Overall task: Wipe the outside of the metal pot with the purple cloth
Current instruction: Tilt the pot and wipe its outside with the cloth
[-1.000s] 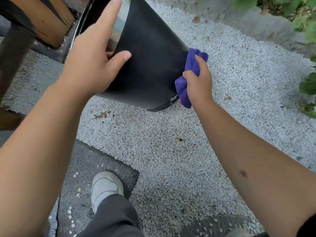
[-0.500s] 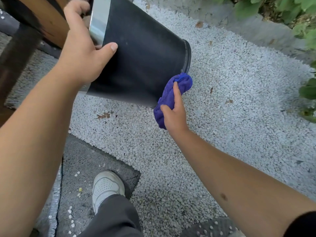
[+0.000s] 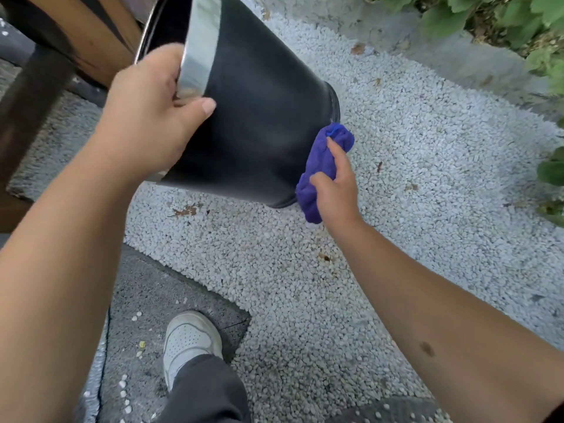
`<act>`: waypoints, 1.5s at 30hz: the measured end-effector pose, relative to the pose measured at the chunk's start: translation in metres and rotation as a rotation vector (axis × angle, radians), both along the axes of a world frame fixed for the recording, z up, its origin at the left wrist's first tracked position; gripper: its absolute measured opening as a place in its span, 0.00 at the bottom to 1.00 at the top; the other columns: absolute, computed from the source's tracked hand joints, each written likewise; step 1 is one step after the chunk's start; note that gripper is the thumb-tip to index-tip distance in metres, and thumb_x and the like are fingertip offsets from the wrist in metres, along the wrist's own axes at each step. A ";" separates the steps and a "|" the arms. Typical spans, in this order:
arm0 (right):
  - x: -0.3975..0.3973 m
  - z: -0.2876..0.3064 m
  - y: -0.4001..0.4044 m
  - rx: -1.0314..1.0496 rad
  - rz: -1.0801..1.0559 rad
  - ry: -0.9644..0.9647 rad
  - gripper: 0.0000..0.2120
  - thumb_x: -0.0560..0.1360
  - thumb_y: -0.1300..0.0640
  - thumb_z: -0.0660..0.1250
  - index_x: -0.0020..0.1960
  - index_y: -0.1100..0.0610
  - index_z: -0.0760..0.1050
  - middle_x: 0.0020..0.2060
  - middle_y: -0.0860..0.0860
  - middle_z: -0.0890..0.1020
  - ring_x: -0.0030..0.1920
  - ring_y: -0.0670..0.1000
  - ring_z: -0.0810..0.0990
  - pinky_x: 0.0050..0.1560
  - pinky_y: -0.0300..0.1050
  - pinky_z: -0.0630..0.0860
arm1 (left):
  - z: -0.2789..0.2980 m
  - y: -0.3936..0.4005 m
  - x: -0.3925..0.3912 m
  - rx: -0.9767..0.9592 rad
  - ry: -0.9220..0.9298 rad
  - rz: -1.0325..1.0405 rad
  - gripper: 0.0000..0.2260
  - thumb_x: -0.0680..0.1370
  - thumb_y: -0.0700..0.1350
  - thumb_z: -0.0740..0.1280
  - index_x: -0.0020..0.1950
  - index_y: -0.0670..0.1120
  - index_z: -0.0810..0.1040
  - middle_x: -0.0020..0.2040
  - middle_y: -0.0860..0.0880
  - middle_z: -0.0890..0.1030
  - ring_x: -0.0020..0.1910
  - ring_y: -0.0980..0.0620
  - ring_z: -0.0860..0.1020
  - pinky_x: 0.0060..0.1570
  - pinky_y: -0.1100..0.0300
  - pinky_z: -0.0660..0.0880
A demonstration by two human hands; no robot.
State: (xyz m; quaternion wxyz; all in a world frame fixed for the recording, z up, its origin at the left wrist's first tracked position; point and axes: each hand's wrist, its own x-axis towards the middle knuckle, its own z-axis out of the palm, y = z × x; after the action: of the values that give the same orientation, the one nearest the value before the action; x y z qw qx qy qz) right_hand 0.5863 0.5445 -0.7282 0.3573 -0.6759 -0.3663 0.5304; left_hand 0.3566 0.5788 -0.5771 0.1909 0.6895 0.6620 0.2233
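Both hands busy, metal pot (image 3: 262,123) tilted over gravel (image 3: 427,178).
Left hand (image 3: 149,117) clamps its rim; right hand (image 3: 334,187) presses bunched purple cloth (image 3: 317,166) against the base edge.

The pot (image 3: 262,123) hangs tilted above the gravel (image 3: 412,178), cloth (image 3: 320,169) against its right side.

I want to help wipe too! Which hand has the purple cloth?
The right hand holds the cloth, bunched against the pot's bottom edge. The left hand only grips the pot's shiny rim, no cloth in it.
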 end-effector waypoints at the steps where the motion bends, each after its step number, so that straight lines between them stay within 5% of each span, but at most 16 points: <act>1: 0.004 0.001 0.005 0.000 -0.012 -0.003 0.33 0.69 0.62 0.60 0.71 0.40 0.68 0.58 0.34 0.72 0.51 0.28 0.73 0.49 0.23 0.65 | 0.007 0.005 0.004 -0.007 -0.010 -0.068 0.17 0.76 0.45 0.67 0.65 0.52 0.75 0.52 0.59 0.80 0.45 0.69 0.75 0.43 0.84 0.63; 4: 0.016 0.001 0.015 -0.015 -0.031 -0.023 0.29 0.69 0.62 0.59 0.68 0.46 0.72 0.54 0.34 0.74 0.49 0.30 0.76 0.45 0.23 0.69 | 0.010 0.012 0.012 -0.146 -0.068 -0.229 0.30 0.74 0.51 0.67 0.75 0.53 0.64 0.68 0.55 0.76 0.64 0.57 0.75 0.60 0.63 0.72; 5: 0.019 0.000 0.018 -0.030 -0.023 -0.035 0.28 0.69 0.62 0.60 0.68 0.47 0.73 0.55 0.35 0.75 0.51 0.33 0.77 0.47 0.25 0.70 | 0.004 0.011 0.015 -0.174 -0.020 -0.217 0.36 0.75 0.52 0.69 0.79 0.49 0.57 0.74 0.49 0.70 0.72 0.50 0.70 0.69 0.57 0.67; 8: 0.022 0.001 0.026 -0.061 0.025 -0.063 0.28 0.68 0.59 0.59 0.67 0.45 0.73 0.58 0.36 0.75 0.57 0.42 0.78 0.63 0.43 0.73 | -0.014 0.003 0.019 -0.118 0.140 -0.070 0.43 0.77 0.51 0.70 0.81 0.38 0.46 0.82 0.39 0.47 0.81 0.46 0.48 0.74 0.67 0.44; 10: 0.017 0.006 0.029 -0.053 0.049 -0.076 0.29 0.66 0.56 0.59 0.66 0.43 0.73 0.60 0.39 0.75 0.59 0.45 0.77 0.66 0.50 0.72 | -0.017 -0.002 0.011 -0.010 0.123 -0.114 0.40 0.76 0.52 0.68 0.80 0.37 0.51 0.81 0.37 0.48 0.81 0.44 0.47 0.77 0.63 0.45; 14: 0.012 0.010 0.032 -0.046 0.076 -0.073 0.28 0.67 0.55 0.60 0.66 0.42 0.73 0.63 0.44 0.76 0.61 0.48 0.76 0.66 0.51 0.70 | -0.023 -0.029 -0.017 0.016 -0.109 -0.133 0.37 0.76 0.55 0.64 0.80 0.40 0.57 0.78 0.43 0.64 0.77 0.46 0.63 0.74 0.43 0.63; 16: 0.016 0.006 0.032 -0.049 0.066 -0.033 0.26 0.69 0.59 0.60 0.66 0.44 0.74 0.64 0.45 0.76 0.61 0.48 0.76 0.64 0.47 0.72 | -0.029 -0.046 -0.017 0.025 -0.135 -0.238 0.37 0.78 0.53 0.64 0.80 0.37 0.53 0.81 0.44 0.57 0.79 0.43 0.57 0.73 0.36 0.62; 18: 0.020 0.003 0.034 -0.080 0.015 0.067 0.25 0.69 0.62 0.59 0.64 0.46 0.75 0.65 0.45 0.76 0.57 0.45 0.79 0.54 0.37 0.75 | -0.035 -0.050 -0.010 0.050 0.051 -0.312 0.37 0.79 0.50 0.64 0.80 0.34 0.50 0.81 0.41 0.49 0.80 0.39 0.49 0.78 0.45 0.52; 21: 0.023 -0.001 0.030 -0.108 -0.062 0.148 0.24 0.71 0.64 0.58 0.61 0.45 0.74 0.60 0.43 0.77 0.44 0.37 0.80 0.43 0.31 0.75 | -0.035 -0.035 0.004 0.076 0.143 -0.310 0.34 0.78 0.38 0.64 0.79 0.34 0.51 0.80 0.35 0.51 0.80 0.38 0.49 0.78 0.61 0.45; 25: 0.016 -0.005 0.007 -0.121 -0.104 0.111 0.28 0.69 0.61 0.59 0.67 0.44 0.72 0.59 0.41 0.74 0.59 0.44 0.77 0.63 0.46 0.71 | -0.031 -0.021 0.013 0.078 0.156 -0.315 0.34 0.78 0.34 0.64 0.80 0.38 0.52 0.81 0.41 0.53 0.80 0.43 0.50 0.75 0.70 0.44; 29: -0.001 -0.004 -0.022 -0.143 -0.197 0.160 0.29 0.65 0.58 0.60 0.63 0.38 0.72 0.65 0.44 0.74 0.64 0.51 0.76 0.69 0.54 0.69 | -0.030 -0.022 0.014 0.075 0.148 -0.314 0.34 0.78 0.34 0.65 0.81 0.39 0.52 0.82 0.42 0.52 0.81 0.44 0.50 0.76 0.68 0.46; 34: -0.020 -0.010 -0.055 -0.135 -0.155 0.139 0.32 0.67 0.56 0.62 0.69 0.37 0.66 0.58 0.33 0.72 0.54 0.34 0.72 0.64 0.45 0.66 | -0.029 -0.024 0.012 0.099 0.151 -0.274 0.33 0.78 0.34 0.65 0.80 0.39 0.54 0.81 0.42 0.54 0.80 0.51 0.52 0.75 0.70 0.46; 39: -0.028 -0.019 -0.068 -0.144 -0.143 0.088 0.31 0.70 0.57 0.62 0.69 0.34 0.62 0.49 0.23 0.65 0.48 0.28 0.69 0.57 0.41 0.63 | -0.029 -0.029 0.018 0.105 0.100 -0.188 0.33 0.76 0.41 0.68 0.79 0.44 0.58 0.81 0.44 0.57 0.79 0.50 0.56 0.73 0.72 0.51; 42: -0.026 -0.021 -0.064 -0.151 -0.176 0.064 0.31 0.70 0.56 0.61 0.69 0.34 0.63 0.53 0.31 0.71 0.51 0.38 0.73 0.58 0.43 0.65 | -0.026 -0.041 0.008 -0.011 -0.071 -0.140 0.32 0.76 0.45 0.70 0.76 0.59 0.61 0.72 0.64 0.69 0.61 0.71 0.75 0.60 0.70 0.72; 45: -0.018 -0.027 -0.061 -0.162 -0.184 0.061 0.30 0.71 0.56 0.61 0.70 0.36 0.63 0.59 0.39 0.70 0.56 0.46 0.73 0.62 0.47 0.66 | -0.035 -0.071 -0.008 -0.121 0.029 -0.123 0.30 0.76 0.44 0.72 0.75 0.53 0.64 0.64 0.62 0.73 0.49 0.66 0.81 0.55 0.62 0.73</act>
State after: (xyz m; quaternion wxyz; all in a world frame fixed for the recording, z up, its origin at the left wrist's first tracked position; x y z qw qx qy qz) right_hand 0.5681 0.4839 -0.7552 0.3597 -0.7169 -0.2479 0.5434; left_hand 0.3490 0.5080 -0.6117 0.2359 0.7192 0.6335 0.1605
